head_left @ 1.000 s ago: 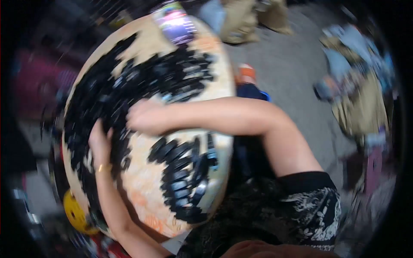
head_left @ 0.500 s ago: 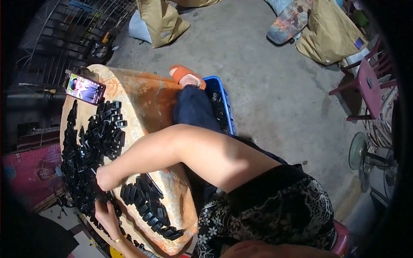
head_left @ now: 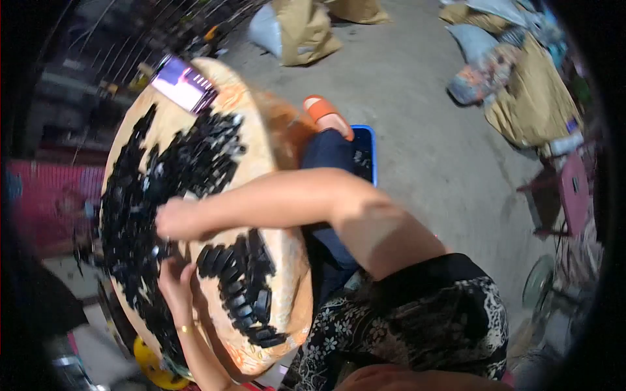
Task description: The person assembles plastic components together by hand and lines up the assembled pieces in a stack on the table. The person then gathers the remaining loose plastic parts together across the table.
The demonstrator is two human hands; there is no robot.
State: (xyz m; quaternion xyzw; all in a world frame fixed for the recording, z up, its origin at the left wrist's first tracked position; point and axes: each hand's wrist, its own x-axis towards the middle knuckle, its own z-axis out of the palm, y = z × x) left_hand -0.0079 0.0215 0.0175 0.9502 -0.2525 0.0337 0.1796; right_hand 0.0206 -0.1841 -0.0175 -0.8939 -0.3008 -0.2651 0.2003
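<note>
Left third of frame: round table (head_left: 274, 150) w/ patterned cloth, covered in small black parts (head_left: 189, 163). Phone (head_left: 184, 84) lies lit at table's upper edge. Left hand (head_left: 175, 280), lower left, rests on the parts; grip too blurred, can't tell. Right hand (head_left: 179, 219) just above it, fingers curled together over the pile; what's inside is hidden. Centre: blue bin (head_left: 365, 153) beside an orange sandal (head_left: 328, 116).
</note>
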